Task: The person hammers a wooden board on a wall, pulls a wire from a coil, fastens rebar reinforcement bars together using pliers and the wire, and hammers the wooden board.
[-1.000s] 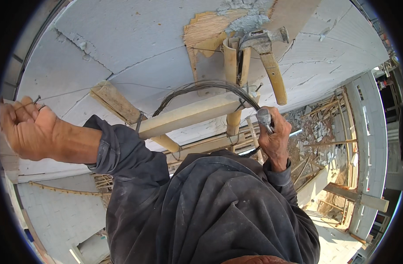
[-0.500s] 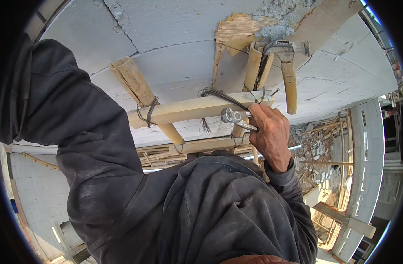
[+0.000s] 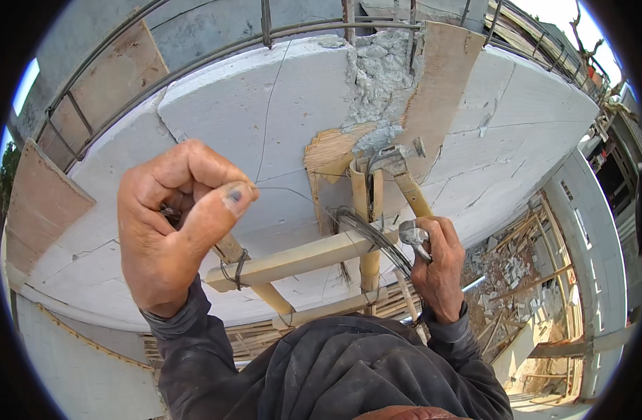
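I have the left hand [image 3: 174, 224] pinching thin grey metal wire [image 3: 286, 189] above the pale wooden beam's [image 3: 300, 260] upper edge, the right hand [image 3: 438, 269] gripping a silver metal tool [image 3: 412, 236]; overpulling could snap the wire.

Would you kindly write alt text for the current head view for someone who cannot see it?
A person's bare left hand pinches a thin dark wire while the right hand grips a silver metal pincer-like tool. Between them, a pale wooden beam crosses yellowish bamboo poles before a white block wall, near a wooden-handled metal hammer.
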The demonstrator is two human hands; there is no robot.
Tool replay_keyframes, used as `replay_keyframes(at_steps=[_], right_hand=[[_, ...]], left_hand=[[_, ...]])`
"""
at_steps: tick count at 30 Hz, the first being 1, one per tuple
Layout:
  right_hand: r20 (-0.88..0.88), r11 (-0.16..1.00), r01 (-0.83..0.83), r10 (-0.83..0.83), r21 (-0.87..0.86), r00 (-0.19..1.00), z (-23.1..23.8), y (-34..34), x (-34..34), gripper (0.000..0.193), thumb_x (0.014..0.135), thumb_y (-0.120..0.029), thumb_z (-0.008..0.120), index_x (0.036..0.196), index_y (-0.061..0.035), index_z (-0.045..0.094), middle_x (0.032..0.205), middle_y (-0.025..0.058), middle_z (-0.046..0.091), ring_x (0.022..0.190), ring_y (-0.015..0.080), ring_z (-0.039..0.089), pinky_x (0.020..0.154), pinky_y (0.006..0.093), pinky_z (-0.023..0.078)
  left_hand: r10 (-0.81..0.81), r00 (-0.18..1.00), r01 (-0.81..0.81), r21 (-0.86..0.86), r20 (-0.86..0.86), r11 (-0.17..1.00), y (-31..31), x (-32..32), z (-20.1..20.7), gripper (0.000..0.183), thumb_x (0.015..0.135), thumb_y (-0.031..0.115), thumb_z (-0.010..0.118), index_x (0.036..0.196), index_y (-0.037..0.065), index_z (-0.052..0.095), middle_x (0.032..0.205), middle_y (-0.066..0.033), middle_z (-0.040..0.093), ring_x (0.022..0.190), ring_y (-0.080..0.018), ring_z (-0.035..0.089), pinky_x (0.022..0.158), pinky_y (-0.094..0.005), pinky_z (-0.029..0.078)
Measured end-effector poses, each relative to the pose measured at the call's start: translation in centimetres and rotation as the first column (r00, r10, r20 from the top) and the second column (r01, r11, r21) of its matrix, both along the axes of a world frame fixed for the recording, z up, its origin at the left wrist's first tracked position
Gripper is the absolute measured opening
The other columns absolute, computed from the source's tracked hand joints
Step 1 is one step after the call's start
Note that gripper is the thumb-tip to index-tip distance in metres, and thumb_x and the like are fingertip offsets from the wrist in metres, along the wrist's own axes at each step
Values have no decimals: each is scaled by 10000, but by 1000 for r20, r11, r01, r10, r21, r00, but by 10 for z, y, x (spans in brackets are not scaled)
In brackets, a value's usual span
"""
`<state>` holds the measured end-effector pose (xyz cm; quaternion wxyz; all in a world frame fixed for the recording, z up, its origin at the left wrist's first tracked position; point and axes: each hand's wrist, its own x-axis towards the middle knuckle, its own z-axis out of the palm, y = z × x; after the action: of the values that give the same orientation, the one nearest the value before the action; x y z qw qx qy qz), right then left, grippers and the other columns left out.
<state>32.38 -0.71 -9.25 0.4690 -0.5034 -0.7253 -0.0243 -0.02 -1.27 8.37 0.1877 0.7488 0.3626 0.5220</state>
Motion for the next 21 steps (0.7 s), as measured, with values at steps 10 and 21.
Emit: replay_keyframes(at_steps=[10,21], right_hand=[[-535,779,-622,494,-77,685,70,-35,-41,341,1012,-3,658,1351,30,676,1163,180,748,997,250,739,834,360,581],[-595,902,-431,354,14,721,69,-42,-1,138,1089,-158,648,1055,-25,663,943,40,652,751,74,519,672,270,432]], left_hand=[[-382,924,323,-545,5,774,-5,58,-50,94,1012,73,741,974,-12,748,816,7,697,703,-4,538,582,-225,391],[-790,579,799,-54,-199,599,18,69,-81,206,1074,203,706,1109,5,749,823,-72,706,710,-201,716,630,-342,548]])
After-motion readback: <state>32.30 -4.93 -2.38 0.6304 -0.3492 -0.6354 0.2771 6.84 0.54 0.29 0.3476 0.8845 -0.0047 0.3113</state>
